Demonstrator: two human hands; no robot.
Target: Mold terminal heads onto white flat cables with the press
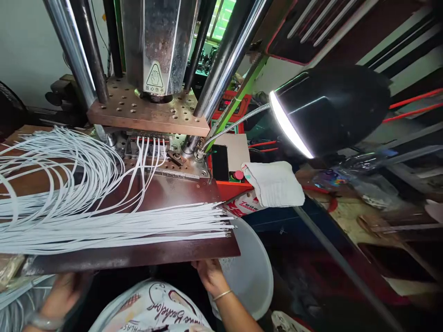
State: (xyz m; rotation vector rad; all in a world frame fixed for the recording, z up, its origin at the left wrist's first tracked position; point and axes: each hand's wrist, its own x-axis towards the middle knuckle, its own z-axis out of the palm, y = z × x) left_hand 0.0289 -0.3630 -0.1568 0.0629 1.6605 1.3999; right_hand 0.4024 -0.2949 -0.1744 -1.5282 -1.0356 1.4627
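Observation:
Below the near edge of a dark brown work board, my right hand is at the board's right end; its fingertips are partly hidden by the edge. My left hand is lower left, under the same edge, blurred and with its fingers mostly out of sight. Many flat white cables lie across the board, with small metal connectors at their right ends. Their lengths loop in a thick coil at the left. Several cable ends run into the mould beneath the press plate.
The press plate hangs between steel columns. Right of it are a lit black lamp, a red control box with a push button and a folded white cloth. A pale tub stands below the board's right end.

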